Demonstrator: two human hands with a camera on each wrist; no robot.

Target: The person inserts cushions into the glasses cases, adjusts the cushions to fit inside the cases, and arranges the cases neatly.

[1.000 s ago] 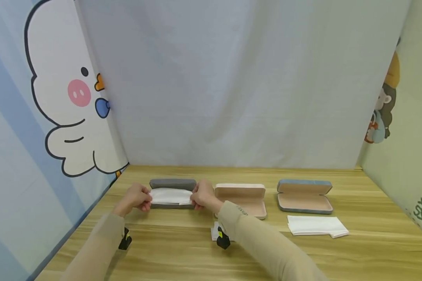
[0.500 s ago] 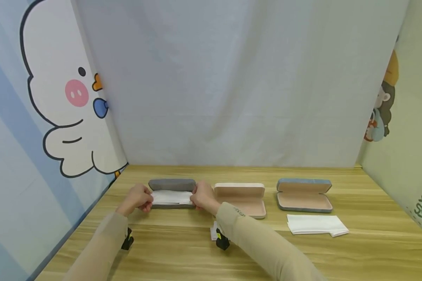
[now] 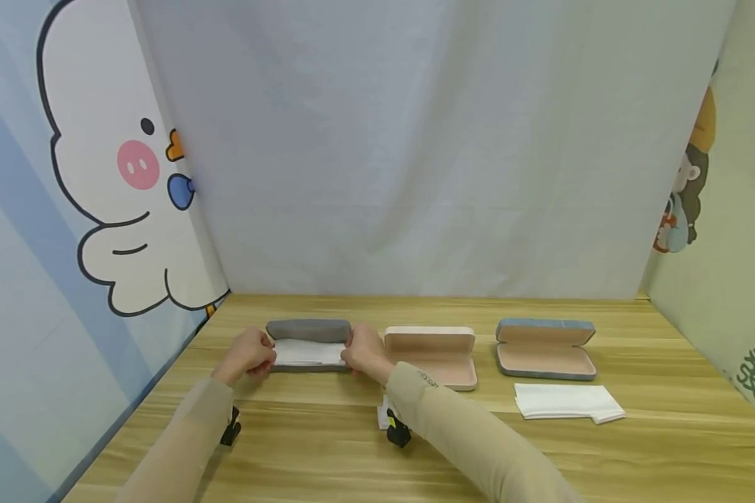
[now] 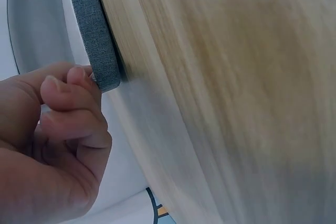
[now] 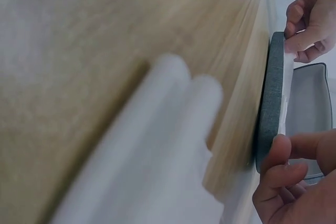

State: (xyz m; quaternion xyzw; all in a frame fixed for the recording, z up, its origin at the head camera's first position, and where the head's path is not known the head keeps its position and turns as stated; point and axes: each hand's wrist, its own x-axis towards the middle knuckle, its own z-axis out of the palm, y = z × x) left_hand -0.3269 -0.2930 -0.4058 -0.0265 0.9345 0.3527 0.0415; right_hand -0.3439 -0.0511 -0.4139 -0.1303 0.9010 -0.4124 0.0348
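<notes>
A grey glasses case [image 3: 308,329] stands with its lid raised at the left of the table. Inside its base lies a folded white cloth [image 3: 308,353]. My left hand [image 3: 252,353] pinches the cloth's left end with curled fingers, against the end of the case. At the opposite end, my right hand [image 3: 363,351] pinches the cloth between thumb and fingers. In the right wrist view, both hands flank the case and the white cloth [image 5: 286,87] shows along its rim. The left wrist view shows the left hand's fingertips at the case's corner; the cloth there is mostly hidden.
A cream glasses case [image 3: 429,342] with a raised lid stands right of the right hand. Further right is a blue glasses case [image 3: 544,334], also with lid raised, and a folded white cloth [image 3: 566,402] before it. Another white cloth [image 3: 382,413] is partly hidden by the right forearm.
The white cloth has gone down from bulging above the grey case to lying flatter in its base. Both hands stay at its ends; the left hand has shifted slightly right.
</notes>
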